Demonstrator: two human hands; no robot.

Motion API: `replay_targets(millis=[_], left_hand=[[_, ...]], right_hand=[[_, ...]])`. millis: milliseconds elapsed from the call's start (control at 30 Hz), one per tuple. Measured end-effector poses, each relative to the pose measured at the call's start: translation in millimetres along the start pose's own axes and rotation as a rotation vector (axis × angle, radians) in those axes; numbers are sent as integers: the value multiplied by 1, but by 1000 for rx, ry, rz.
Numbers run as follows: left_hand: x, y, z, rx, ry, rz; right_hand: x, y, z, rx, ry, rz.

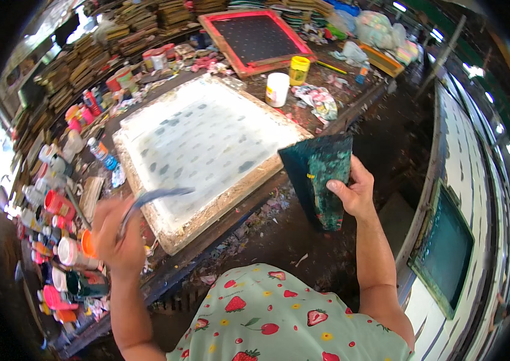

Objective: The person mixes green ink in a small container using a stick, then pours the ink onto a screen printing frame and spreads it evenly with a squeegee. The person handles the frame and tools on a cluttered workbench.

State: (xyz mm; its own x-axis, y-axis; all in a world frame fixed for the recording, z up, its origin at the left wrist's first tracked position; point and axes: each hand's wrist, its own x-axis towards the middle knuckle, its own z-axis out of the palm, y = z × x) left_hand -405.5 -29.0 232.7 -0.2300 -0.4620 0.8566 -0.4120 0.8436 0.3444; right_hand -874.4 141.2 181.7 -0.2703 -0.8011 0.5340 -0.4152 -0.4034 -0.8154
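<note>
My right hand (356, 191) grips a wide squeegee (321, 171) caked in dark green paint, thumb on its near face and fingers behind. It hangs tilted beside the right corner of a wooden-framed printing screen (243, 204). The screen's white mesh carries rows of grey-green marks. On the left, my left hand (121, 237) is raised over the screen's near left edge and blurred by motion. Its fingers are closed on a thin, curved grey spatula (165, 193), whose tip points right above the frame. The spatula's lower end is partly hidden by the fingers.
Paint jars and bottles (74, 253) crowd the table's left side. Behind the screen stand a white tub (277, 89), a yellow tub (299, 71), a crumpled rag (316, 100) and a red-edged screen (255, 39). A dark-green framed screen (447, 246) rests on the white striped surface at right.
</note>
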Motion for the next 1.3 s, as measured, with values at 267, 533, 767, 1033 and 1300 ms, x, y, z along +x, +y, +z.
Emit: replay_targets(millis=[267,533,767,1033,1300], left_hand=[[-163,-106,-111,443,-318,-277],[-196,-89,-129,380,-357,-213],[-144,-76,-84,45,-135,-171],[-117,-22,35,-368,-321,-147],[-96,55,198,-545,-340,-202]], right_hand=[[8,1,7,-90,615,-70],[26,-15,13,41,883,-227],[26,-40,7,54,968,-277],[-12,-52,-69,243,1093,-332],[-47,-43,-221,429,908,-526]])
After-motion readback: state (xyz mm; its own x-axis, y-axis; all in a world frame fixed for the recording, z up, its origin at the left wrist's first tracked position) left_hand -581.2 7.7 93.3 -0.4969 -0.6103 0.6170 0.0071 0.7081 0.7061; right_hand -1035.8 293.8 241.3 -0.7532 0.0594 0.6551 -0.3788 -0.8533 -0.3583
